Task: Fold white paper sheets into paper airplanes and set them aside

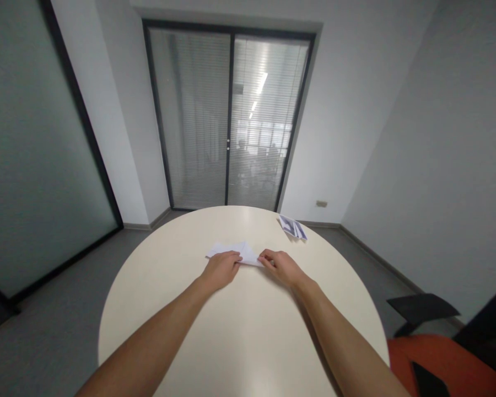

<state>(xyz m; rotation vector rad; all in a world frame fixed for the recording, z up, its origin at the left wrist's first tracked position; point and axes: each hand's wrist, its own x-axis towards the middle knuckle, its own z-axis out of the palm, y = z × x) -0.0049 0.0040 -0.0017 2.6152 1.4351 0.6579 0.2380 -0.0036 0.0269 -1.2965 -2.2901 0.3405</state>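
Note:
A folded white sheet of paper (235, 251) lies on the round cream table (240, 325), a little beyond the middle. My left hand (221, 269) rests on the paper's near left part with its fingers curled down onto it. My right hand (280, 266) pinches the paper's right corner between thumb and fingers. Both forearms reach in from the bottom of the view.
A small stack of printed papers (292, 227) lies at the table's far right edge. An orange chair with a black armrest (421, 309) stands at the lower right. Glass doors with blinds (229, 118) close the room behind the table.

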